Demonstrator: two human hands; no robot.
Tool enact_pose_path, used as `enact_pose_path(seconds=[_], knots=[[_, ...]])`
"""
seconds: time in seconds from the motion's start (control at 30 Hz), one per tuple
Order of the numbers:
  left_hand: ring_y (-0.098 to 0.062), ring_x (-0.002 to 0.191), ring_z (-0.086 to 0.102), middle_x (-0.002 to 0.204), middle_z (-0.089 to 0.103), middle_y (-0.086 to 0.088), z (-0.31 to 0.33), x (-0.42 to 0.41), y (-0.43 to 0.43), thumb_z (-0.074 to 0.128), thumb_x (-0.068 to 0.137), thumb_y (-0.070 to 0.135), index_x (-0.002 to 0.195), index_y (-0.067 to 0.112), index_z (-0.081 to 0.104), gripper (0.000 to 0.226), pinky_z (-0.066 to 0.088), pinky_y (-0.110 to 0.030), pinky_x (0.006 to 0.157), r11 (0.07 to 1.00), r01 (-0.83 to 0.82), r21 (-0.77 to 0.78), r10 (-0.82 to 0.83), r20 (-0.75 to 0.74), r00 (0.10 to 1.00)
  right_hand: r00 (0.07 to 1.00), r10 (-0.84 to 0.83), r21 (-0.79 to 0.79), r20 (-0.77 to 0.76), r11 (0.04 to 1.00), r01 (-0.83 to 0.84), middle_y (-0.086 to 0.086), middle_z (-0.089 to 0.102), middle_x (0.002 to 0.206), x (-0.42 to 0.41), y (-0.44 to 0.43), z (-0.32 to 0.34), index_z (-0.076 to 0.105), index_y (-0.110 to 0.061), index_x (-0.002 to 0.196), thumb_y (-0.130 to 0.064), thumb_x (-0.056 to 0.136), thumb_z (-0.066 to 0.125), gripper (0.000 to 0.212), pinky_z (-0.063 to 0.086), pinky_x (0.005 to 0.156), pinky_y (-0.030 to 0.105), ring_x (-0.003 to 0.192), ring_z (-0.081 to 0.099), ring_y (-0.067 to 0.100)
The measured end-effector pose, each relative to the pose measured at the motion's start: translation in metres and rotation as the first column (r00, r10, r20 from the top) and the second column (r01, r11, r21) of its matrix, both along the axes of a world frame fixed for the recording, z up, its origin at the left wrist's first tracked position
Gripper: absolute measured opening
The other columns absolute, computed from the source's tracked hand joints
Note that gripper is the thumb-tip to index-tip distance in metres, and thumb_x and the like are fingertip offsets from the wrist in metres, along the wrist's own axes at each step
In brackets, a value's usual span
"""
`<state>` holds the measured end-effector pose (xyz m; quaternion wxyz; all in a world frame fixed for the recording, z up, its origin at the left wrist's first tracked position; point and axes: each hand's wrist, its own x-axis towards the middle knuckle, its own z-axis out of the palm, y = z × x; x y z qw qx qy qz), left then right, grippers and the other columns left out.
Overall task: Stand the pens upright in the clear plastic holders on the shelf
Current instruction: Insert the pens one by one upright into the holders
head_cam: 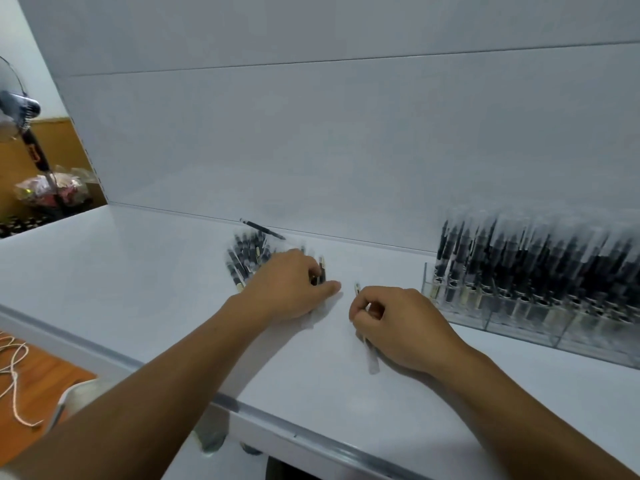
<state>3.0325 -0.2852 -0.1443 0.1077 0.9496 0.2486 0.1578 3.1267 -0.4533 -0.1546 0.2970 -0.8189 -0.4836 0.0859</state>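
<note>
Forearms outstretched; left grip (291,285) curled over pens (321,271), right grip (398,323) round a pen (372,358).

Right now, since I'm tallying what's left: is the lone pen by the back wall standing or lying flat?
Lying flat. The lone pen rests on the shelf along the back wall, behind the loose pile.

Likely shop, stationery section. White display shelf (138,271) with plain white back panel (311,133) and grey rail (311,434) along front edge, retail-fixture style. Clear plastic holder (519,322) at right, split into compartments, packed with many identical black pens (519,265) standing upright. Loose pile (247,258) of same pens lying near back panel, in stock quantity. Past shelf's left end: fan (17,105), cellophane-wrapped bundle (52,188). Orange floor (45,372) below, white cord (14,375) on it.
</note>
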Motion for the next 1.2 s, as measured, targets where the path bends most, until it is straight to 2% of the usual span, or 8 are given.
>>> enact_pose_path(seconds=[0.23,0.4,0.67,0.73,0.87,1.0,1.13,1.2], knots=[[-0.018,0.067,0.050,0.067,0.049,0.000,0.014,0.032,-0.008,0.060,0.085,0.032,0.068,0.017,0.042,0.029,0.032,-0.026,0.050,0.985,-0.140,0.098,0.162,-0.269,0.949,0.998,-0.002,0.032,-0.070,0.999,0.004,-0.014,0.059,0.064,0.005,0.000,-0.001,0.062,-0.033,0.080,-0.030,0.082,0.060,0.004,0.043,0.061,0.022,0.070,0.057,0.005],[-0.018,0.058,0.052,0.061,0.053,-0.002,0.024,0.043,-0.004,0.058,0.086,0.025,0.061,0.013,0.048,0.029,0.035,-0.023,0.046,0.988,-0.148,0.039,0.151,-0.402,0.903,0.995,-0.009,0.034,-0.099,0.999,0.013,-0.013,0.058,0.063,0.008,0.001,-0.002,0.060,-0.033,0.081,-0.029,0.084,0.057,0.005,0.041,0.060,0.024,0.070,0.056,0.007],[-0.018,0.049,0.051,0.050,0.056,0.001,0.034,0.055,0.007,0.073,0.077,0.035,0.061,0.013,0.056,0.032,0.039,-0.023,0.052,0.971,-0.199,-0.129,0.114,-0.485,0.867,0.985,0.037,0.004,-0.166,0.999,-0.037,-0.014,0.062,0.079,0.010,0.000,-0.001,0.060,-0.037,0.090,-0.025,0.086,0.053,0.014,0.042,0.064,0.023,0.074,0.055,0.004],[-0.019,0.054,0.053,0.058,0.057,0.000,0.031,0.057,0.007,0.074,0.077,0.035,0.064,0.012,0.057,0.031,0.040,-0.024,0.053,0.972,-0.192,-0.137,0.107,-0.468,0.877,0.981,0.081,-0.029,-0.176,0.996,-0.087,-0.013,0.064,0.085,0.010,-0.002,0.000,0.058,-0.038,0.095,-0.019,0.085,0.055,0.022,0.046,0.069,0.024,0.080,0.057,0.006],[-0.019,0.060,0.052,0.067,0.058,-0.005,0.024,0.047,0.004,0.075,0.078,0.028,0.076,0.006,0.065,0.025,0.039,-0.025,0.056,0.950,-0.181,-0.254,0.098,-0.306,0.947,0.983,0.098,-0.010,-0.155,0.995,-0.100,-0.013,0.063,0.083,0.008,-0.004,0.001,0.057,-0.037,0.093,-0.019,0.084,0.059,0.021,0.048,0.073,0.026,0.080,0.058,0.008],[-0.012,0.042,0.039,0.054,0.049,-0.001,0.026,0.027,0.002,0.075,0.081,0.023,0.062,0.012,0.063,0.025,0.030,-0.020,0.046,0.855,-0.069,-0.515,0.074,-0.011,0.997,0.993,0.073,0.103,-0.091,0.993,-0.063,-0.014,0.063,0.079,0.004,-0.007,0.005,0.061,-0.036,0.091,-0.037,0.088,0.060,0.003,0.048,0.069,0.028,0.074,0.056,0.005],[-0.006,0.065,0.066,0.073,0.073,0.007,0.033,0.013,-0.015,0.073,0.083,0.025,0.079,0.022,0.077,0.006,0.050,-0.016,0.062,0.759,0.160,-0.631,0.104,0.361,0.927,0.997,0.048,0.270,-0.057,0.962,-0.031,-0.015,0.061,0.068,0.008,-0.017,0.025,0.062,-0.039,0.083,-0.045,0.091,0.060,0.010,0.047,0.066,0.030,0.064,0.054,0.002],[-0.002,0.074,0.068,0.082,0.076,0.006,0.033,0.011,-0.031,0.072,0.084,0.025,0.087,0.025,0.078,0.007,0.049,-0.009,0.063,0.683,0.293,-0.669,0.095,0.479,0.873,0.997,0.039,0.344,-0.071,0.939,-0.012,-0.016,0.062,0.065,0.011,-0.030,0.033,0.067,-0.037,0.082,-0.044,0.090,0.062,0.011,0.045,0.062,0.027,0.059,0.052,0.001]])
